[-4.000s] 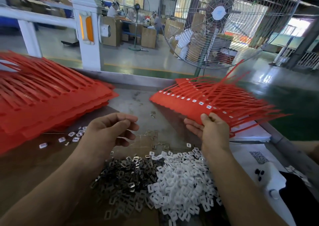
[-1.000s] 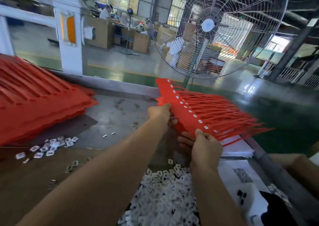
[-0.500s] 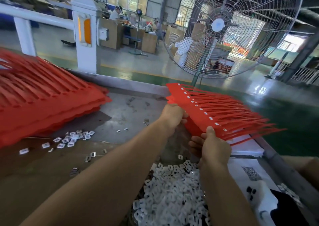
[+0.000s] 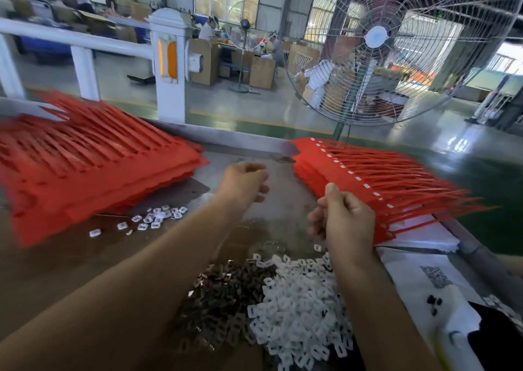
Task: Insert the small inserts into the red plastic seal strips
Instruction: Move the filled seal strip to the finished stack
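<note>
Blurred table (image 4: 99, 260), hands' (image 4: 346, 223) fingertips hidden.

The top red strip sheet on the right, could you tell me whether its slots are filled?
Filled: the top sheet shows a white insert in each visible slot.

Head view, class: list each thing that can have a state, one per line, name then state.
Left hand: off the table, fingers loosely curled, holding nothing visible.
Right hand: fingers curled, at the near edge of the fitted red strips.
Fitted red strips: stacked, white inserts seated in the top row.
Red strip pile: stacked flat.
</note>
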Tool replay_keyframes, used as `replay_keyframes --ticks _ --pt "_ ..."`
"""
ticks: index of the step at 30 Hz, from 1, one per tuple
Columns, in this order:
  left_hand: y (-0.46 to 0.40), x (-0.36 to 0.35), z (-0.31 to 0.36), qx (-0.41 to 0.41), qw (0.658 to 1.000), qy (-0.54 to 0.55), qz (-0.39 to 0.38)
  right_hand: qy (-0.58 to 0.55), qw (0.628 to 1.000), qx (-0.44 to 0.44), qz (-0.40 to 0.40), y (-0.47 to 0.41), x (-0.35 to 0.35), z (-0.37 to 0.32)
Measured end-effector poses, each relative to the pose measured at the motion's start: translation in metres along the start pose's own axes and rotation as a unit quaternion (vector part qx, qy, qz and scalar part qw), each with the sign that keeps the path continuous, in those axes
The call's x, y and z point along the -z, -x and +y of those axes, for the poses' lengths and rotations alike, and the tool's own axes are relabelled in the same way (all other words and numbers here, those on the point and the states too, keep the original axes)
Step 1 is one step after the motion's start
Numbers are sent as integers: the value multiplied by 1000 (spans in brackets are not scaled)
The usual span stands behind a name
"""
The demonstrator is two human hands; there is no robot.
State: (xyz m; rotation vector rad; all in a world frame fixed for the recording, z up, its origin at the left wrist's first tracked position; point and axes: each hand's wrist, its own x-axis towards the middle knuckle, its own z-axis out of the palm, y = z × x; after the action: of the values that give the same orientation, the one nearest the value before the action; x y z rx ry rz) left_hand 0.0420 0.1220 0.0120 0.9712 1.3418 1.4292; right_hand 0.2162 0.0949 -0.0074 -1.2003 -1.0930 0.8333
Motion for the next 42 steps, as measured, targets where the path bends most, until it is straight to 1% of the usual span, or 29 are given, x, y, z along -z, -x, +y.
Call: replay_keyframes --ticks 2,4,6,8,13,17,22,23,24,25,26,27,28,29,30,31,32,33,34,35,37,39,42 --pt "8 36 2 44 991 117 40 17 998 18 -52 8 -8 -2" --pt "17 66 1 41 975 198 88 31 994 28 -103 16 -14 -6" --pt "24 89 0 29 950 280 137 51 987 41 -147 22 -21 -12" --pt "28 103 -1 35 927 343 151 74 979 50 -182 24 -27 -19" --pt "32 109 -3 46 907 403 116 149 953 48 -258 21 -39 -30" --pt "35 113 -5 45 887 451 88 136 957 38 -253 23 -37 -18" --pt "35 116 -6 31 876 478 59 116 962 38 -246 25 -28 -8" --pt "35 115 -4 22 877 477 52 114 962 40 -245 25 -26 -9" --pt "35 114 -1 9 886 462 48 110 963 40 -244 25 -25 -9" --pt "36 113 1 -8 905 423 51 105 964 37 -242 25 -24 -10" --pt "36 112 3 -27 931 359 66 100 965 34 -239 25 -23 -10" --pt "37 112 6 -51 957 270 93 97 967 31 -234 26 -22 -10" --pt "38 112 9 -80 976 158 130 97 968 29 -230 26 -21 -9" --pt "36 115 11 -115 978 26 171 101 969 27 -226 26 -20 -8" --pt "33 119 13 -153 960 -114 206 103 969 26 -223 25 -20 -7" --pt "29 124 16 -180 924 -248 229 101 970 24 -220 25 -19 -6" --pt "24 130 18 -186 879 -366 243 98 971 22 -217 25 -19 -6" --pt "18 135 19 -171 836 -460 246 96 972 21 -216 25 -18 -6" --pt "12 138 20 -133 805 -527 238 95 972 21 -215 26 -18 -6" --pt "7 140 20 -88 783 -572 227 95 971 21 -217 26 -18 -6" --pt "0 144 16 -25 759 -616 209 92 971 21 -221 28 -18 -6" --pt "-6 147 12 1 750 -629 202 91 971 24 -222 28 -18 -6" --pt "-13 153 17 11 745 -638 197 92 970 30 -222 28 -18 -6"
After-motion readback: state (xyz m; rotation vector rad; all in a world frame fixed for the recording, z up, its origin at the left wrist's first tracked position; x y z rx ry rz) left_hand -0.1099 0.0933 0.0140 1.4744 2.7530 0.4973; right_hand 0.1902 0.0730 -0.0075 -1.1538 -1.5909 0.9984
